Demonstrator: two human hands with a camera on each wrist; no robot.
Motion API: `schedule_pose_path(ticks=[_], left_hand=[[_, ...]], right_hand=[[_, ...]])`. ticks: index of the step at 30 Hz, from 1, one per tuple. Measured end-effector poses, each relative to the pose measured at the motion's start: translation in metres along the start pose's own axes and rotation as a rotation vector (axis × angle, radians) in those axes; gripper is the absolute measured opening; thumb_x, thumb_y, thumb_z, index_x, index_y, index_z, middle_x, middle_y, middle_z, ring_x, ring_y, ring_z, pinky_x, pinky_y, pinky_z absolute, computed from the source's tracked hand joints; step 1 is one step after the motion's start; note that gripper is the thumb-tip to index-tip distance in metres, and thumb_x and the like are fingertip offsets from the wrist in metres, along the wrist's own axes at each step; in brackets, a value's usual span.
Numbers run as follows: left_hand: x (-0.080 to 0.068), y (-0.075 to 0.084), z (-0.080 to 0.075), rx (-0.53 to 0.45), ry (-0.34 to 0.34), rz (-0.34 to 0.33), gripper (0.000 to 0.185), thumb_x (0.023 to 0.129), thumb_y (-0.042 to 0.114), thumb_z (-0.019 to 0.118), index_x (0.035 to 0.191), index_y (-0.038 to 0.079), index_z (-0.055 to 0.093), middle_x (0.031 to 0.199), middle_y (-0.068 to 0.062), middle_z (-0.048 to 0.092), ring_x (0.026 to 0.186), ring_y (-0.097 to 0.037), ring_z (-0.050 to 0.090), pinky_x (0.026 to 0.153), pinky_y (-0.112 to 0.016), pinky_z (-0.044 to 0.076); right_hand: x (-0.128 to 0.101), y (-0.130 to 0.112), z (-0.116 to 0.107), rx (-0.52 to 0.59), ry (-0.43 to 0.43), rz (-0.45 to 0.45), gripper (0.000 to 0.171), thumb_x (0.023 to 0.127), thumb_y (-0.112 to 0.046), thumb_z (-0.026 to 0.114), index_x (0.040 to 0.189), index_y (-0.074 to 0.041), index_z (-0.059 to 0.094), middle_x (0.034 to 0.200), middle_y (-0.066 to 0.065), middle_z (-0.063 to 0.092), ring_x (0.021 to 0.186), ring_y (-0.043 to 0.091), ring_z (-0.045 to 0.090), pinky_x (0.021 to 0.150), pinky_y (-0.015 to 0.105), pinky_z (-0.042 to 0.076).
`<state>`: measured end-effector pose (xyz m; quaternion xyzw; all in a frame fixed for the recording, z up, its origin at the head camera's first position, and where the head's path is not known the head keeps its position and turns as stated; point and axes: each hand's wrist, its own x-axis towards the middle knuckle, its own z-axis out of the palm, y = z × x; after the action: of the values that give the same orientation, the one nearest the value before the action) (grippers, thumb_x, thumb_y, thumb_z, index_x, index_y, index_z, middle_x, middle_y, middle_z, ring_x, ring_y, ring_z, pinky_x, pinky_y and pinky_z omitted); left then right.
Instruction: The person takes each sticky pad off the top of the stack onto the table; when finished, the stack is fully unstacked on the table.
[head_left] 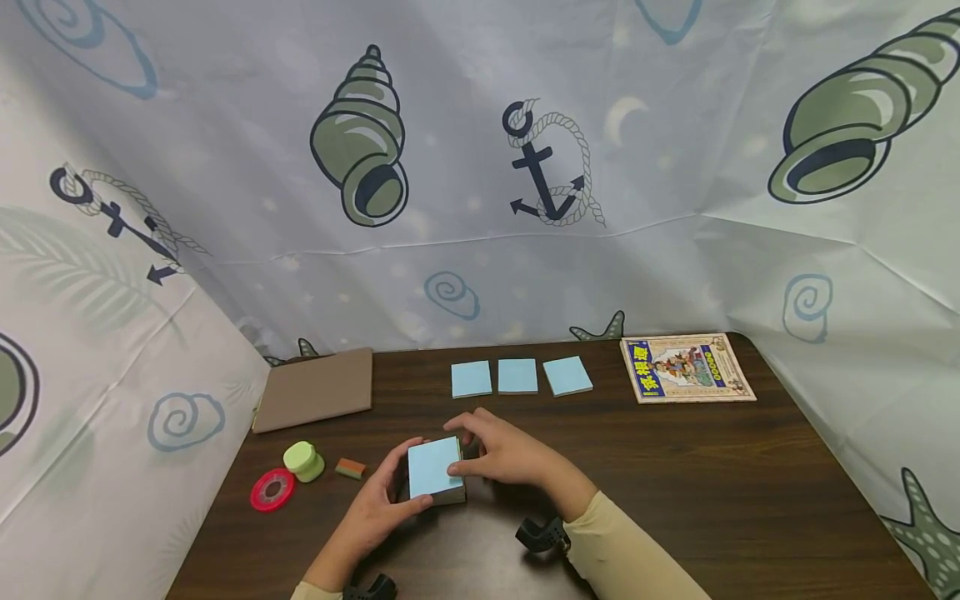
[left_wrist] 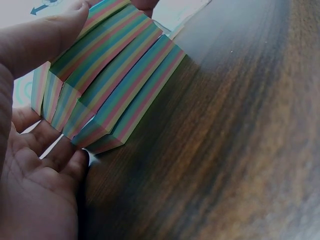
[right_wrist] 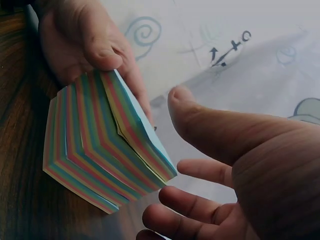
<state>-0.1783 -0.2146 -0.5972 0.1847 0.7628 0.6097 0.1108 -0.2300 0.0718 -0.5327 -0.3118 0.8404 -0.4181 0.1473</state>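
Observation:
A thick stack of sticky note pads point(head_left: 435, 467), light blue on top, is held by my left hand point(head_left: 372, 504) near the front of the table. In the left wrist view, the sides of the stack point(left_wrist: 115, 75) show pink, yellow, green and blue stripes, with gaps between the pads. My left thumb lies along one side and the fingers curl round the opposite one. My right hand point(head_left: 510, 450) is at the stack's right side. In the right wrist view its thumb point(right_wrist: 200, 120) and fingers are spread beside the stack point(right_wrist: 95, 150), holding nothing.
Three light blue sticky note pads point(head_left: 517, 377) lie in a row at the back. Right of them is an illustrated booklet point(head_left: 686, 368). At left are a brown board point(head_left: 318, 390), a green spool-like piece point(head_left: 303, 461), a red ring point(head_left: 272, 490) and a small orange-and-green block point(head_left: 350, 468).

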Motion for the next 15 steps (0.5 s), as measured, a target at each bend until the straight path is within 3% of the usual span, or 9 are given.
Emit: schedule_pose_path(ticks=[9,15], left_hand=[[-0.001,0.002,0.0,-0.008,0.003,-0.018,0.088,0.098,0.01,0.081,0.17,0.013,0.031,0.17,-0.016,0.04,0.14,-0.002,0.05,0.109,-0.016,0.045],[-0.001,0.002,0.0,-0.001,0.004,-0.01,0.089,0.097,0.011,0.082,0.17,0.012,0.031,0.17,-0.016,0.04,0.141,-0.001,0.05,0.11,-0.014,0.044]], right_hand=[[0.0,-0.001,0.008,-0.028,-0.016,-0.027,0.074,0.092,-0.05,0.087,0.155,-0.025,0.057,0.124,0.011,0.059,0.101,0.029,0.062,0.08,0.024,0.049],[0.0,0.0,0.011,-0.069,-0.021,-0.016,0.073,0.089,-0.049,0.09,0.151,-0.028,0.059,0.128,0.011,0.058,0.103,0.023,0.058,0.085,0.026,0.049]])
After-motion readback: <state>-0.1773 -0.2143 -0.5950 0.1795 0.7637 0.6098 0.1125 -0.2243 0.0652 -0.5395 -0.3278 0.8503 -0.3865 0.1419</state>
